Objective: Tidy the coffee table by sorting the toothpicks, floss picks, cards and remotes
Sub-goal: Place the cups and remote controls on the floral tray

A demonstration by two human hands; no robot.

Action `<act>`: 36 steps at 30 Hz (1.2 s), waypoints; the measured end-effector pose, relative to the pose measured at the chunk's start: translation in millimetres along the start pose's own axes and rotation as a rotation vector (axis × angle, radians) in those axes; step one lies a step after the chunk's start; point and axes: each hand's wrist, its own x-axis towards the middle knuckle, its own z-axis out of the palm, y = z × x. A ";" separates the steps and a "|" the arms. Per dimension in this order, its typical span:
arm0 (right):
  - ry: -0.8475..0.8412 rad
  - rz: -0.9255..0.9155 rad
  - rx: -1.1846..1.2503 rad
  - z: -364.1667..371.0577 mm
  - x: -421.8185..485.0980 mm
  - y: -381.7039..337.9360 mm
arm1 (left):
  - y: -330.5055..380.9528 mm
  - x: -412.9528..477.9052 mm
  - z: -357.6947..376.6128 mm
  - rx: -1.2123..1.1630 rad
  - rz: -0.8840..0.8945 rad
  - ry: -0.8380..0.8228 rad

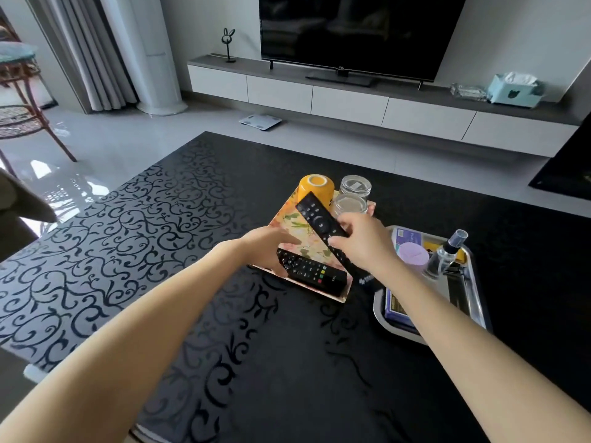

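Observation:
My right hand (363,244) grips a long black remote (316,217) around its middle and holds it tilted above the floral tray (289,219). A second black remote with coloured buttons (315,273) lies along the tray's near edge. My left hand (268,247) rests on that remote's left end, fingers curled over it. To the right, a steel tray (476,302) holds a purple card box (395,310), a round lilac container (414,254), a yellow-and-black item and a small spray bottle (446,254).
An upturned yellow cup (316,185) and two upturned glasses (353,193) stand at the floral tray's far end. The black patterned coffee table (160,251) stretches left and towards me. Beyond it are a TV stand, a TV and a tissue box (513,89).

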 end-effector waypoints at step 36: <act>0.285 0.355 -0.360 -20.1 -140.0 98.6 | -19.7 -14.7 41.4 -0.704 -0.555 0.453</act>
